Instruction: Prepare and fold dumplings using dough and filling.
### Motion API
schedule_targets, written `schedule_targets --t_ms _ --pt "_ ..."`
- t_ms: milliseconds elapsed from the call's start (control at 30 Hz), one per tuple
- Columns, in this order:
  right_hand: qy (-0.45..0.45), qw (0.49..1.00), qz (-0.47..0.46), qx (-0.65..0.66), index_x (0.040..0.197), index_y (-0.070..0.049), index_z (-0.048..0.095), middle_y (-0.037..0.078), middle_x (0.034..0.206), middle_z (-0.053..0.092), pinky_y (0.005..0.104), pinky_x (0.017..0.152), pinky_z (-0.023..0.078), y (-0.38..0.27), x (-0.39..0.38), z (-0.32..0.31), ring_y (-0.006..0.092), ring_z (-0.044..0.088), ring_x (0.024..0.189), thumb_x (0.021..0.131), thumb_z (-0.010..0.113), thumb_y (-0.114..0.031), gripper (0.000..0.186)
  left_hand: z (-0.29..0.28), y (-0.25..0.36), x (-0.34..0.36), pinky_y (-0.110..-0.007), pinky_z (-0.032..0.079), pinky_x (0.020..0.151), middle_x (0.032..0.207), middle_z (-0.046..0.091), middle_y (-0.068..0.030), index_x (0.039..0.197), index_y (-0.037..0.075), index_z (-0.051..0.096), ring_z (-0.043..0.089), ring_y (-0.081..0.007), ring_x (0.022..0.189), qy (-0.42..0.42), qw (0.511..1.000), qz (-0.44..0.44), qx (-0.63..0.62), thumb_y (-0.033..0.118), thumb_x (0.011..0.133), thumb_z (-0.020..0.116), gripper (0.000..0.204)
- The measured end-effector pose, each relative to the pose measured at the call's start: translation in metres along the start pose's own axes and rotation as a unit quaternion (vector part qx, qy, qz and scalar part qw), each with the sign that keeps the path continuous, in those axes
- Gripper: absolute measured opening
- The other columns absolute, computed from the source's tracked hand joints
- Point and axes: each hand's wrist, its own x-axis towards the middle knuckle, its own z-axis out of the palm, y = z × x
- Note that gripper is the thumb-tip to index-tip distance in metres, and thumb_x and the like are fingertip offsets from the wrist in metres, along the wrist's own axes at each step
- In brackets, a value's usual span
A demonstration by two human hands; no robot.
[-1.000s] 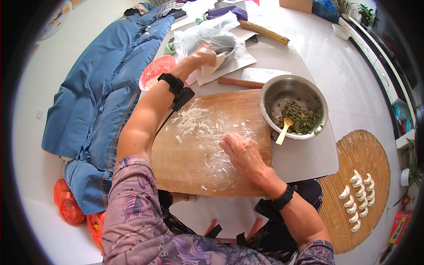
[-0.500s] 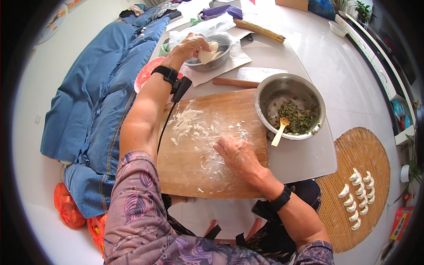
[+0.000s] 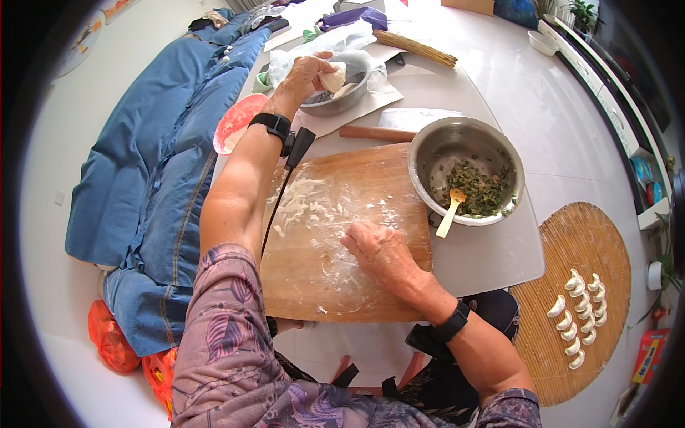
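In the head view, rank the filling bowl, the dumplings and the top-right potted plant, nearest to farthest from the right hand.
From the right hand:
1. Filling bowl, ahead and right.
2. Dumplings, right, on the round mat.
3. Potted plant, far top right.

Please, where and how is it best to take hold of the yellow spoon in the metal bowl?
Probably pinch the free end of its handle, coming with the right hand from the bowl's near side: the spoon slants toward the person, its handle sticking out past the bowl's rim, its head in the filling.
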Motion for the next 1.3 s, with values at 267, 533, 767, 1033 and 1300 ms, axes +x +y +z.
schedule_targets --t_ms 267,533,767,1033,1300 --pt "0.012 1.0 -0.011 -0.003 0.079 -0.001 0.051 0.019 0.069 0.06 0.0438 0.058 0.049 0.002 0.001 0.005 0.0354 0.062 0.064 0.091 0.054 -0.019 0.022 0.002 0.006 -0.002 -0.041 0.053 0.07 0.104 0.059 -0.0231 0.119 -0.008 0.048 0.064 -0.031 0.085 0.085 0.992 0.061 0.07 0.001 0.065 0.066 0.058" --pt "0.034 0.999 -0.017 -0.003 0.078 -0.001 0.052 0.019 0.065 0.059 0.0434 0.056 0.049 0.005 0.0 0.009 0.0353 0.061 0.062 0.088 0.056 -0.017 0.019 0.01 0.017 -0.005 -0.039 0.049 0.057 0.086 0.06 -0.0213 0.113 -0.013 0.048 0.062 -0.0284 0.07 0.161 0.973 0.153 0.066 0.0 0.054 0.069 0.063" --pt "0.024 1.0 -0.016 0.003 0.078 -0.001 0.052 0.018 0.067 0.06 0.0426 0.058 0.05 0.003 0.001 0.006 0.0344 0.062 0.064 0.088 0.055 -0.017 0.019 0.006 0.016 -0.004 -0.039 0.047 0.053 0.072 0.063 -0.0164 0.072 -0.008 0.066 0.06 -0.0268 0.062 0.135 0.974 0.058 0.173 0.0 0.055 0.069 0.018" --pt "0.011 1.0 -0.006 0.002 0.08 -0.001 0.053 0.019 0.072 0.061 0.0429 0.062 0.05 0.001 0.0 0.004 0.0346 0.063 0.068 0.089 0.054 -0.017 0.018 0.001 0.038 -0.013 -0.04 0.052 0.053 0.077 0.061 -0.0173 0.078 -0.007 0.064 0.062 -0.031 0.062 0.143 0.986 0.018 0.081 -0.003 0.055 0.069 0.024" --pt "-0.006 1.0 -0.004 -0.004 0.081 0.0 0.053 0.019 0.074 0.062 0.0432 0.062 0.05 0.003 0.001 0.003 0.0355 0.063 0.069 0.088 0.054 -0.017 0.018 0.003 0.049 -0.022 -0.044 0.055 0.06 0.087 0.058 -0.0185 0.084 -0.009 0.058 0.063 -0.0312 0.067 0.122 0.992 -0.022 0.014 -0.006 0.06 0.066 0.026"
